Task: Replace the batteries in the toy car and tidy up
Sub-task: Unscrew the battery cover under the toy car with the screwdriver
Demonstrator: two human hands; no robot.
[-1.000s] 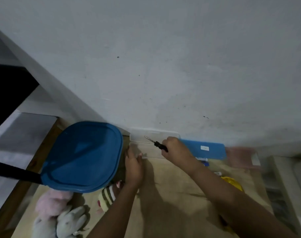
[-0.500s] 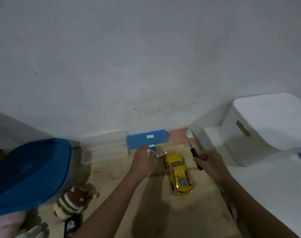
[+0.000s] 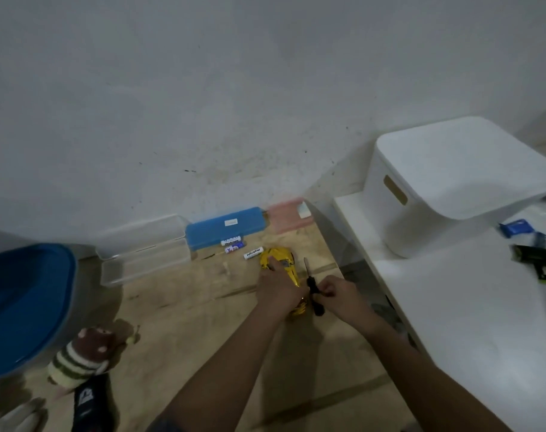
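**Toy car** (image 3: 281, 256): yellow, lies on wood surface (image 3: 187, 307), lengthwise toward wall.

**L hand** (image 3: 279, 288): laid over car's mid and near section, fingers curled down over body, grasping it. Car's far end shows beyond fingers; a bit of near end shows under wrist.

**R hand** (image 3: 340, 296): just R of car, fingers clenched round black handle of screwdriver (image 3: 314, 293). Shaft points toward wall, tip beside car's R flank, apart from it. Handle is v. close to L hand; contact cannot be told.

**Batteries** (image 3: 253, 253): 3 pcs, loose on surface just L of car's far end, in front of blue case (image 3: 225, 227).

**Along wall, L to R:** 2 clear trays (image 3: 141, 233), blue case, pink box (image 3: 285, 213).

**Far L:** blue lid (image 3: 22, 307); striped plush (image 3: 78, 357) at its near edge.

**R side:** white shelf (image 3: 452, 322) w/ white bin (image 3: 446, 182) on top; dark packets (image 3: 543, 260) at frame's R edge.
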